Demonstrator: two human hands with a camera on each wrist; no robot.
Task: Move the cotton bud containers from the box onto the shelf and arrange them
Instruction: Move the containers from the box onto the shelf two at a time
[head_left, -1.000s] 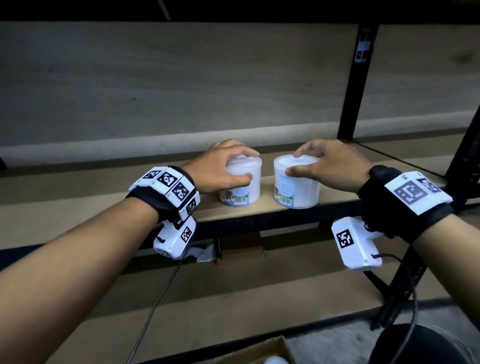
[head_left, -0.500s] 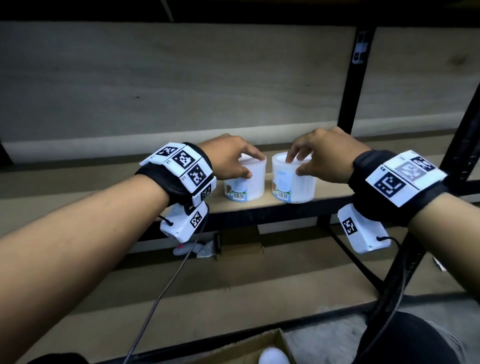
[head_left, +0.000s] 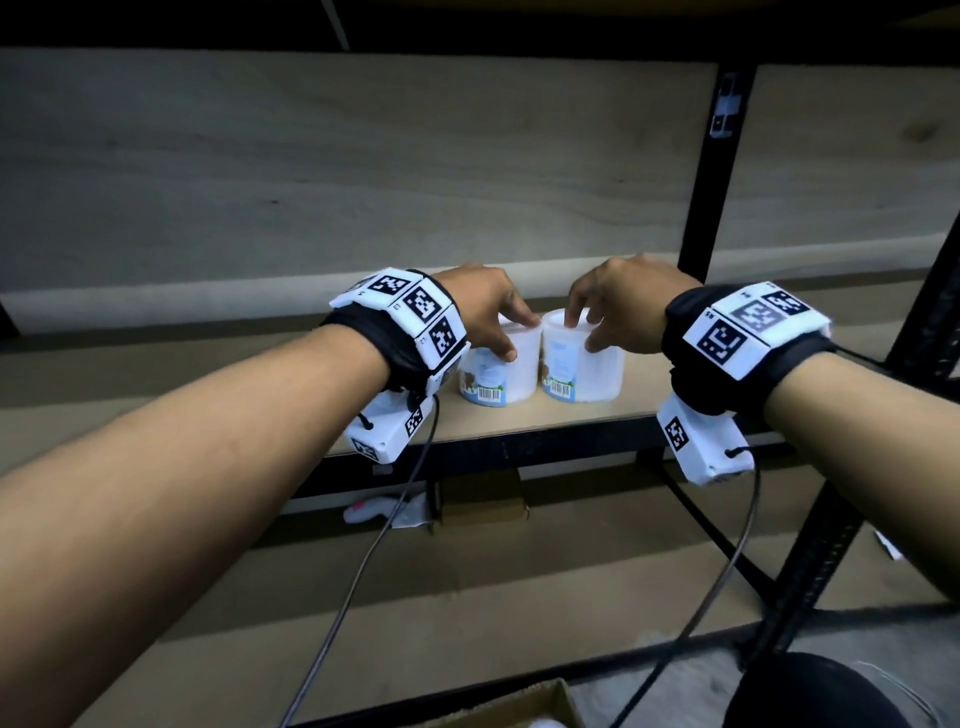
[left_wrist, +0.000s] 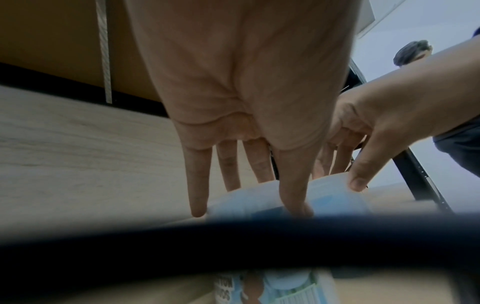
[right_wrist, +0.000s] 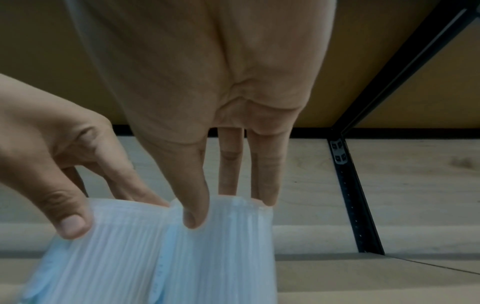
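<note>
Two white cotton bud containers with blue labels stand side by side on the wooden shelf (head_left: 587, 415), close to touching. My left hand (head_left: 517, 338) grips the left container (head_left: 506, 376) from above, thumb on its front and fingers over the lid. My right hand (head_left: 582, 335) holds the right container (head_left: 597, 374) the same way. In the right wrist view my right hand (right_wrist: 218, 209) pinches the ribbed right container (right_wrist: 226, 253) beside the left container (right_wrist: 111, 251). In the left wrist view my left hand (left_wrist: 249, 201) reaches down onto the left container (left_wrist: 249, 198). The cardboard box (head_left: 514, 706) shows at the bottom edge.
A black upright post (head_left: 711, 171) rises just right of the containers, and a slanted frame bar (head_left: 831, 519) runs down the right. On the lower shelf lie a small cardboard box (head_left: 480, 501) and a pink-and-white item (head_left: 384, 512). Another person (left_wrist: 413, 53) is in the left wrist view.
Both hands have pushed the containers further in on the shelf and closer together; the gap between them has nearly closed. My fingers now stand steeper over the lids.
</note>
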